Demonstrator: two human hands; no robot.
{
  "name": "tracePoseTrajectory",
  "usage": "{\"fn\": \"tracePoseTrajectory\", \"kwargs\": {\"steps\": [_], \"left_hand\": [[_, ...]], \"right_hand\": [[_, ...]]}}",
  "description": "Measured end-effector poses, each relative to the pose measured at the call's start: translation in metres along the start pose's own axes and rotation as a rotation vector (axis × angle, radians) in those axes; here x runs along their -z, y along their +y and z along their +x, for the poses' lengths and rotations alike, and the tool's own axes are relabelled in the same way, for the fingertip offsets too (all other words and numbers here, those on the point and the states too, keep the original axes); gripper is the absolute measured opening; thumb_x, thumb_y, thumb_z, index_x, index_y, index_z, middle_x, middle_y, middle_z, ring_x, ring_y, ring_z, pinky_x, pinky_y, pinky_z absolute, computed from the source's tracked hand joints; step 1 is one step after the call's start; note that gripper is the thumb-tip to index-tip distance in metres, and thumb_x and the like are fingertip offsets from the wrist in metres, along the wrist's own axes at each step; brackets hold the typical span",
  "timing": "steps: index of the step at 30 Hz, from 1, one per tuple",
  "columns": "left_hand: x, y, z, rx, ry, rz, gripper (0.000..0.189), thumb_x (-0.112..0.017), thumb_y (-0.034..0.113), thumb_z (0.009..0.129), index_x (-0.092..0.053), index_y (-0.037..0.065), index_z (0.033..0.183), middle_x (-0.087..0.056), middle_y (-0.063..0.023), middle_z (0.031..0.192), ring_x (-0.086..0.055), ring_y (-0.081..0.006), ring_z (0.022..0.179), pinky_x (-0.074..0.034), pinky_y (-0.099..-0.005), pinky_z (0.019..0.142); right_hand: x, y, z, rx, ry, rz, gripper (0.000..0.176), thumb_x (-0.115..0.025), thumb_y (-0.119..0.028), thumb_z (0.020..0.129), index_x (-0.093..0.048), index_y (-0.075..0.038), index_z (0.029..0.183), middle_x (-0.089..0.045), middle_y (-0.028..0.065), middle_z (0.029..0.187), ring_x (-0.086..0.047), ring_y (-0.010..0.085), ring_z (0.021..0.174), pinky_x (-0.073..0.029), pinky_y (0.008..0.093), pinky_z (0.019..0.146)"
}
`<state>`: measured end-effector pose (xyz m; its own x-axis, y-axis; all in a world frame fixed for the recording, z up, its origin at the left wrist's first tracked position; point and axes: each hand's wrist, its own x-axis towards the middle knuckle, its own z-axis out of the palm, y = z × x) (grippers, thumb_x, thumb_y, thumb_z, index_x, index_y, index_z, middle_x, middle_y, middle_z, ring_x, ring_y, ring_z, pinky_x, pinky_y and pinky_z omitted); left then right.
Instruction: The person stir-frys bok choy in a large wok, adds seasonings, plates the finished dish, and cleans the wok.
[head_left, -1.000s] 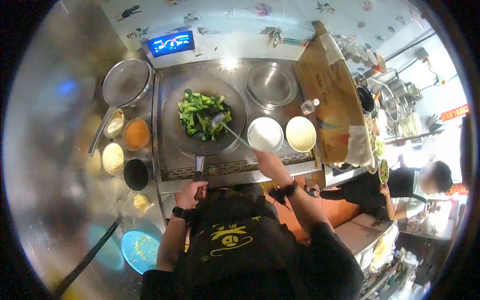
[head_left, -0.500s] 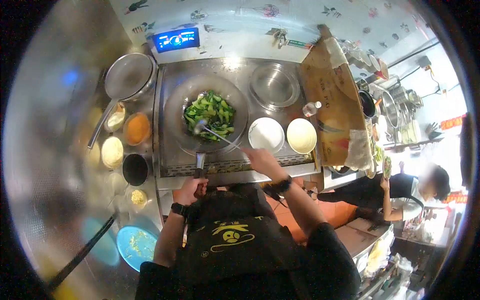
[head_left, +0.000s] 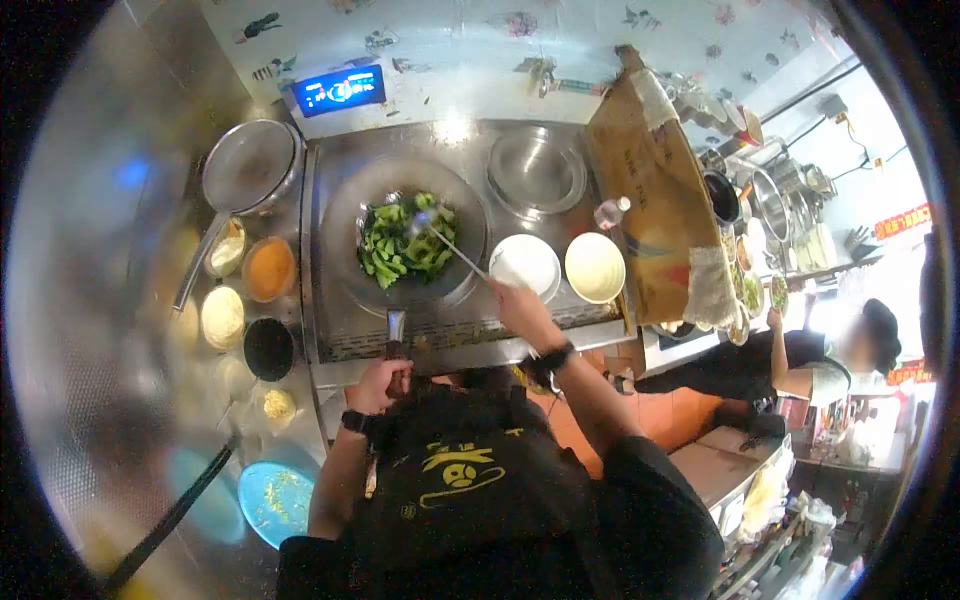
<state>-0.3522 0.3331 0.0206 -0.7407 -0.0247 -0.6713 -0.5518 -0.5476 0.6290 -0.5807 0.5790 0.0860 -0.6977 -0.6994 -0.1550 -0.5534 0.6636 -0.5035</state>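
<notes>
A wok [head_left: 345,200] sits on the stove with chopped green vegetables [head_left: 385,245] in it. My left hand [head_left: 377,386] is closed around the wok handle [head_left: 396,340] at the stove's front edge. In my right hand [head_left: 523,312] is the shaft of a long metal ladle [head_left: 455,248], whose head touches the vegetables in the upper right part of the wok. Just beyond that hand stand a white bowl [head_left: 525,266] and a cream-coloured bowl [head_left: 595,268].
Left of the stove are a strainer [head_left: 250,165], containers of orange seasoning [head_left: 269,269] and dark sauce [head_left: 269,349], and a blue plate [head_left: 277,502]. A round metal lid [head_left: 537,170], a small bottle [head_left: 612,211] and a cardboard screen [head_left: 655,190] stand right. Another person [head_left: 800,360] is farther right.
The ladle head has moved up and right within the wok, and the vegetables have shifted. My left hand keeps its hold on the handle. The whole view has shifted slightly.
</notes>
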Motion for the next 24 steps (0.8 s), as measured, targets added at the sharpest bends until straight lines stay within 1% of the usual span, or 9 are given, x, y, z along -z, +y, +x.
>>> {"fn": "tracePoseTrajectory", "kwargs": {"steps": [2,5,9,10,16,19,21,23,24], "left_hand": [[-0.005,0.0,-0.004,-0.034,0.044,0.105,0.019,-0.067,0.014,0.089,-0.059,0.006,0.074,-0.058,-0.0033,0.063,-0.057,-0.0151,0.053,-0.046,-0.0296,0.051],[-0.008,-0.002,0.002,0.052,0.129,0.03,0.019,-0.068,0.014,0.089,-0.06,0.005,0.074,-0.059,-0.0041,0.064,-0.057,-0.015,0.053,-0.047,-0.0297,0.052],[-0.01,0.001,-0.012,0.056,0.122,0.02,0.017,-0.068,0.014,0.089,-0.062,0.004,0.077,-0.06,-0.0048,0.066,-0.057,-0.0153,0.053,-0.046,-0.0299,0.051],[-0.006,-0.002,-0.015,-0.14,0.031,0.18,0.016,-0.068,0.014,0.089,-0.062,0.004,0.078,-0.06,-0.0048,0.065,-0.057,-0.0154,0.053,-0.046,-0.0301,0.051],[-0.009,0.003,0.002,0.192,0.193,-0.101,0.018,-0.067,0.013,0.089,-0.062,0.003,0.075,-0.058,-0.0052,0.063,-0.057,-0.016,0.052,-0.045,-0.0305,0.051],[-0.006,-0.005,-0.008,-0.156,-0.029,0.155,0.019,-0.067,0.014,0.09,-0.061,0.003,0.076,-0.059,-0.0053,0.064,-0.058,-0.0163,0.052,-0.045,-0.0302,0.05],[-0.012,0.004,-0.004,0.146,0.143,-0.098,0.02,-0.066,0.015,0.09,-0.061,0.003,0.075,-0.059,-0.005,0.064,-0.057,-0.0161,0.051,-0.044,-0.0293,0.05],[-0.007,0.001,0.004,0.119,0.128,-0.084,0.02,-0.066,0.015,0.089,-0.06,0.004,0.074,-0.059,-0.0049,0.064,-0.057,-0.0164,0.051,-0.044,-0.0294,0.049],[-0.003,-0.007,0.005,0.111,0.109,-0.055,0.02,-0.066,0.015,0.089,-0.06,0.004,0.074,-0.059,-0.0048,0.064,-0.057,-0.0167,0.051,-0.043,-0.0294,0.049]], "right_hand": [[0.0,0.014,-0.022,0.332,0.342,0.066,0.037,-0.054,-0.008,0.088,-0.064,-0.005,0.124,-0.067,0.0258,0.096,-0.065,0.0454,0.079,-0.05,0.0542,0.071],[0.004,-0.013,-0.014,0.049,-0.03,0.094,0.037,-0.052,-0.006,0.088,-0.065,-0.009,0.123,-0.066,0.0274,0.089,-0.065,0.0455,0.081,-0.05,0.0533,0.073],[-0.009,-0.009,0.021,-0.075,0.047,0.074,0.037,-0.051,-0.006,0.09,-0.064,-0.01,0.125,-0.065,0.0284,0.086,-0.065,0.0459,0.08,-0.05,0.053,0.073],[-0.008,-0.003,0.009,-0.023,0.085,0.093,0.038,-0.05,-0.006,0.091,-0.063,-0.011,0.126,-0.065,0.0284,0.085,-0.064,0.0461,0.079,-0.049,0.0534,0.072],[0.004,-0.014,0.003,0.158,-0.024,0.023,0.041,-0.052,-0.007,0.089,-0.061,-0.009,0.129,-0.065,0.0255,0.08,-0.064,0.0456,0.076,-0.049,0.0557,0.069],[-0.015,-0.011,0.033,0.0,0.015,-0.059,0.04,-0.053,-0.008,0.089,-0.062,-0.01,0.128,-0.065,0.0267,0.081,-0.064,0.0458,0.077,-0.049,0.0555,0.07],[-0.017,0.007,0.001,0.104,0.124,-0.025,0.04,-0.053,-0.01,0.089,-0.062,-0.011,0.128,-0.065,0.027,0.082,-0.064,0.0458,0.078,-0.049,0.0555,0.071],[-0.007,0.004,-0.008,0.212,0.215,0.009,0.04,-0.054,-0.011,0.09,-0.063,-0.011,0.128,-0.065,0.0272,0.082,-0.064,0.0459,0.079,-0.049,0.0555,0.071],[0.009,-0.015,-0.014,0.095,0.046,0.022,0.039,-0.054,-0.011,0.089,-0.063,-0.01,0.128,-0.066,0.0264,0.083,-0.065,0.0458,0.08,-0.05,0.0554,0.073]]}}
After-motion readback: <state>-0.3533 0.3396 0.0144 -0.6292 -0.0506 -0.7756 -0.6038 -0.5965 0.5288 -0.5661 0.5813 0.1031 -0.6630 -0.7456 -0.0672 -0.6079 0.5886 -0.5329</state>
